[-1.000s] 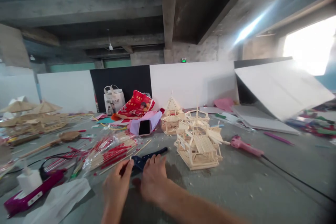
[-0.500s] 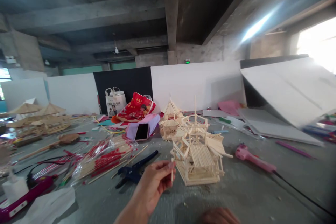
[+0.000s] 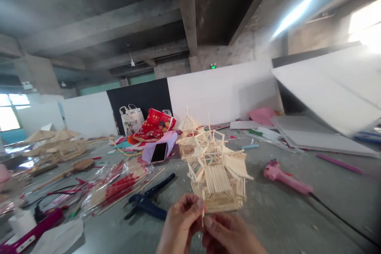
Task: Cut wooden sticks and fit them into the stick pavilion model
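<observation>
A short wooden stick stands upright between the fingertips of my left hand, which pinches it from the left. My right hand has its thumb and fingers pressed together at the stick's lower end; its other fingers are partly hidden. Just beyond both hands sits a pavilion model built of thin wooden sticks, with a slatted roof panel facing me and a tall thin post on top. Left of my hands lies a dark blue plier-like cutter.
A pink glue gun with a black cord lies at the right. A phone, red-tipped sticks in plastic and a purple power strip are on the left. White boards lean and lie at the back right.
My right hand has come up from the bottom edge to meet my left hand at the stick. The left hand sits slightly lower, and the view has tilted.
</observation>
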A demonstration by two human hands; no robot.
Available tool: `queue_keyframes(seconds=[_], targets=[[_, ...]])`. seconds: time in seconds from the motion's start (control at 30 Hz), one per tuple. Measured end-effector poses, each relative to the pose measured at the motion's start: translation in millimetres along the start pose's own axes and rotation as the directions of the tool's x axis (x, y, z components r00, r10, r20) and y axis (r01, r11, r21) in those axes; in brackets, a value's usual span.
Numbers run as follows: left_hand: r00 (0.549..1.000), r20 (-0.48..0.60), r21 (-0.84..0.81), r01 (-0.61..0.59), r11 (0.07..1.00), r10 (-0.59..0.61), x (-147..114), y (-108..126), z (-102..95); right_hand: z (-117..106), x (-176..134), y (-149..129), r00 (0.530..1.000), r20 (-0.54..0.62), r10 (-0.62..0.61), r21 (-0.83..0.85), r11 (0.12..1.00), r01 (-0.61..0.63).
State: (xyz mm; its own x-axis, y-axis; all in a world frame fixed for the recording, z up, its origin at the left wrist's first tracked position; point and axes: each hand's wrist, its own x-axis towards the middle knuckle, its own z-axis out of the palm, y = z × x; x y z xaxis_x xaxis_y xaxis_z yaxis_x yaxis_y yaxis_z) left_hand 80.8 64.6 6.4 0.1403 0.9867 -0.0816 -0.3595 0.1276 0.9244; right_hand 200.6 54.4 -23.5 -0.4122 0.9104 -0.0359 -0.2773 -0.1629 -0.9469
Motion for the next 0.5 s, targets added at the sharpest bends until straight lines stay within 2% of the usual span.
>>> queue_keyframes(seconds=[0.1,0.27,0.4,0.5], targets=[[0.999,0.038,-0.008,0.008,1.000,-0.008,-7.9,-0.5,-2.5,3.5,-0.5,-1.5,0.999,0.034,-0.017,0.023,1.000,0.017],[0.997,0.047,0.040,0.064,0.997,-0.066,-17.6,2.7,-8.7,8.1,-4.8,-0.1,0.997,-0.007,-0.082,-0.095,0.992,0.081],[0.995,-0.003,0.125,0.102,0.987,-0.102,-8.4,14.8,-8.9,1.2,-5.7,6.4,0.997,-0.058,-0.041,-0.023,0.999,0.039],[0.997,-0.012,0.193,0.077,0.978,-0.076,3.9,22.9,-5.8,-11.9,-11.7,12.4,0.995,-0.083,-0.057,-0.136,0.990,0.046]])
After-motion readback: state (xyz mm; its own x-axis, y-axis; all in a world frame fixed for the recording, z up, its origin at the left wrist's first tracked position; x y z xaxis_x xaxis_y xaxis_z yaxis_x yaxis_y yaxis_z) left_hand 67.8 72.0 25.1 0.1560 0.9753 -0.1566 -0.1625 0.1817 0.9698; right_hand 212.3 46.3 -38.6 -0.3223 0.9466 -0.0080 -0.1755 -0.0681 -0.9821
